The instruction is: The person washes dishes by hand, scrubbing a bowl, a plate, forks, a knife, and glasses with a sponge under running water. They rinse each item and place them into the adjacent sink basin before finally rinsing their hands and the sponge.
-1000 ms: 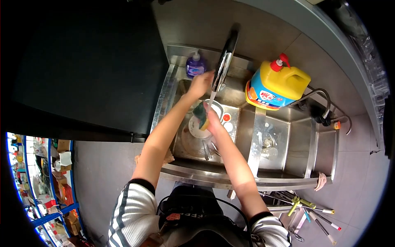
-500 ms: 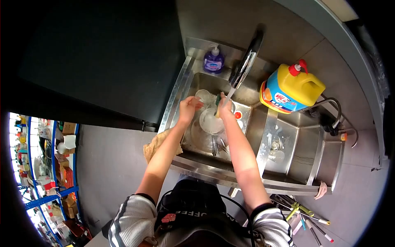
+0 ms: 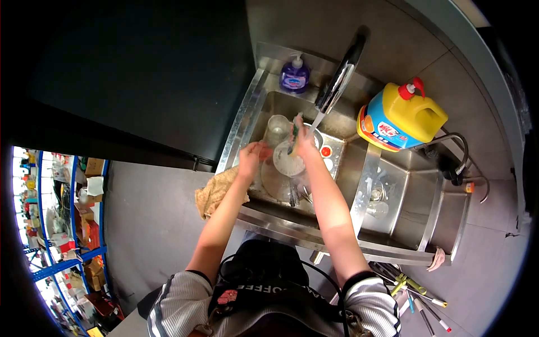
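Observation:
Under the running faucet (image 3: 339,78), my right hand (image 3: 304,141) is closed on a sponge (image 3: 295,133), dark green and yellow and largely hidden by the fingers. Just below and left of it, a round white bowl (image 3: 288,159) stands in the left sink basin. My left hand (image 3: 252,157) is at the bowl's left, fingers slightly spread and somewhat blurred, with nothing visible in it. A clear glass (image 3: 278,126) lies above it. Dark-handled utensils (image 3: 293,195) rest below the bowl, and a small red item (image 3: 325,151) is at its right.
A purple soap bottle (image 3: 295,76) stands behind the left basin. The big yellow detergent jug (image 3: 401,118) is at the back right. Glassware (image 3: 377,201) sits in the right basin (image 3: 401,219). A brown cloth (image 3: 216,191) hangs over the left front edge.
My left hand has come away from the faucet, down and left towards the basin's left side. My right hand still holds the sponge. The view has shifted, so the sink appears further right.

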Action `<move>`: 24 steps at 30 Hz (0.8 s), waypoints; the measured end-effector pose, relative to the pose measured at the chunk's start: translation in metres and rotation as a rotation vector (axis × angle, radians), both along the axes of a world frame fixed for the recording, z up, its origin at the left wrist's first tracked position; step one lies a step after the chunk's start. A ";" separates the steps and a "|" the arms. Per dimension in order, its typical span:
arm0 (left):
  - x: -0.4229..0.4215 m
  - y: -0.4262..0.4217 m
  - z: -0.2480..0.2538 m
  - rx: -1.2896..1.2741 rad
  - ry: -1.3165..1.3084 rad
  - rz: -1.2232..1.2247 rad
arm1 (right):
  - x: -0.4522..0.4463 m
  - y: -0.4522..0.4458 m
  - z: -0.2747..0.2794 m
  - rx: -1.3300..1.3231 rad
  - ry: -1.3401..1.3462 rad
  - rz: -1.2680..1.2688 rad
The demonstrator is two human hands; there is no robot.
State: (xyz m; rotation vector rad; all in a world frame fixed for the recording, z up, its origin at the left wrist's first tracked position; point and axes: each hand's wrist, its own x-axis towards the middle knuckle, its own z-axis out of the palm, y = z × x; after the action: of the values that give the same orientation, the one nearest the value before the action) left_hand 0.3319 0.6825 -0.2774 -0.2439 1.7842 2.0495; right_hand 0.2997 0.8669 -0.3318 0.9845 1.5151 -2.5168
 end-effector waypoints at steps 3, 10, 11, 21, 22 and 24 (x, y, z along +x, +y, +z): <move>0.008 -0.003 0.004 -0.011 -0.001 -0.005 | -0.003 -0.017 0.023 0.771 -0.004 0.069; 0.019 -0.009 0.002 -0.004 -0.018 -0.043 | 0.009 -0.006 0.035 0.342 -0.124 0.079; 0.021 -0.009 0.001 -0.005 -0.025 -0.030 | 0.011 0.002 0.017 0.003 -0.069 -0.006; 0.029 -0.017 -0.006 -0.023 -0.109 -0.028 | 0.046 0.012 0.028 -1.101 0.241 -0.374; 0.029 -0.017 -0.006 -0.024 -0.110 -0.025 | 0.043 0.012 0.024 -1.154 0.196 -0.420; 0.029 -0.019 -0.006 -0.027 -0.113 -0.019 | 0.033 0.013 0.020 -1.035 0.206 -0.345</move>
State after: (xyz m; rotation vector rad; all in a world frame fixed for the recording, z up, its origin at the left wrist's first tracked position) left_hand 0.3609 0.6631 -0.2838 -0.3420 1.7401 1.9600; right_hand 0.3329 0.8797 -0.3122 0.8199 -0.1055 -3.0442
